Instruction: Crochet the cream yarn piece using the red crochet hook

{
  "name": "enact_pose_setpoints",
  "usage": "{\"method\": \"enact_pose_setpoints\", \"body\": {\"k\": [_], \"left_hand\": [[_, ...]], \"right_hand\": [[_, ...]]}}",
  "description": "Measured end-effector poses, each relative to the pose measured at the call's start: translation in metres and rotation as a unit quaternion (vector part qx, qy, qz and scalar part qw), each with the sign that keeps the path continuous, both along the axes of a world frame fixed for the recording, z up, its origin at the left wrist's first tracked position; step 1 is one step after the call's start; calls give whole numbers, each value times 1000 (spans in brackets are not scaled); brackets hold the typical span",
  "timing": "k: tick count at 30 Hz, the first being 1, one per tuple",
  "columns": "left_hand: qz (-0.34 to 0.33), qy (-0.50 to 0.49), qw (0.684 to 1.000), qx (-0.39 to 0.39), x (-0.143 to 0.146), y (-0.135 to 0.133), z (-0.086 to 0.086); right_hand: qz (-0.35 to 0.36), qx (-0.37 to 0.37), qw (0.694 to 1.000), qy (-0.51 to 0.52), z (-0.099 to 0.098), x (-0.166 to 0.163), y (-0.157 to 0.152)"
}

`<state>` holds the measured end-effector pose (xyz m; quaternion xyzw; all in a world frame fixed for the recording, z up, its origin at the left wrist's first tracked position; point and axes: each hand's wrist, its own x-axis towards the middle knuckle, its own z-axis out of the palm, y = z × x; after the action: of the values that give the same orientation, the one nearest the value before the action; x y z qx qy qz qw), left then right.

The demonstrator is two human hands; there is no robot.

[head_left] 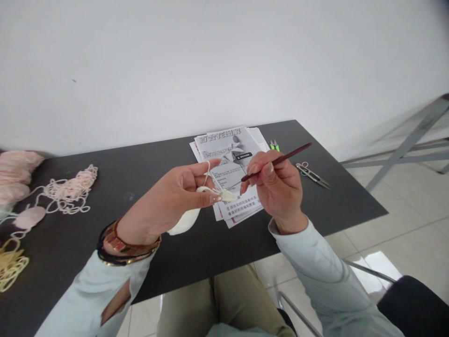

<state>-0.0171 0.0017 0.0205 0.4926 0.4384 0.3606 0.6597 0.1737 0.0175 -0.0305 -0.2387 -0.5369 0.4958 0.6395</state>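
Observation:
Between the thumb and fingers of my left hand (182, 187) is pinched a small white crochet piece (228, 196). A strand of white yarn (207, 172) loops around its raised index finger. My right hand (277, 187) grips a dark red crochet hook (280, 160) like a pen, its thin metal shaft pointing left toward the crochet piece. Whether the hook's tip touches the stitches I cannot tell. Beneath my left hand a white yarn ball (185, 221) rests on the table, partly hidden. Printed pattern sheets (224, 161) lie stacked behind and under both hands.
The dark table (140, 154) stands against a white wall. Thread snips (313, 175) and a green-handled tool (274, 145) lie to the right. Pale pink yarn (72, 189), a pink skein (17, 173) and yellow yarn (12, 267) are at left. A black chair (416, 306) stands at lower right.

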Motion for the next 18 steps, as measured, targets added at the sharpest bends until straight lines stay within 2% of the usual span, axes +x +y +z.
{"method": "enact_pose_setpoints", "body": {"k": [5, 11, 15, 18], "left_hand": [[8, -7, 1000, -7, 0, -1, -1], [13, -11, 999, -29, 1, 1, -2], [35, -2, 998, -42, 3, 2, -2], [48, 12, 998, -40, 5, 2, -5]], "right_hand": [[1, 12, 1000, -1, 0, -1, 0], [-29, 53, 997, -45, 1, -1, -2], [-46, 113, 987, -104, 3, 0, -4], [-58, 179, 969, -163, 4, 1, -6]]}}
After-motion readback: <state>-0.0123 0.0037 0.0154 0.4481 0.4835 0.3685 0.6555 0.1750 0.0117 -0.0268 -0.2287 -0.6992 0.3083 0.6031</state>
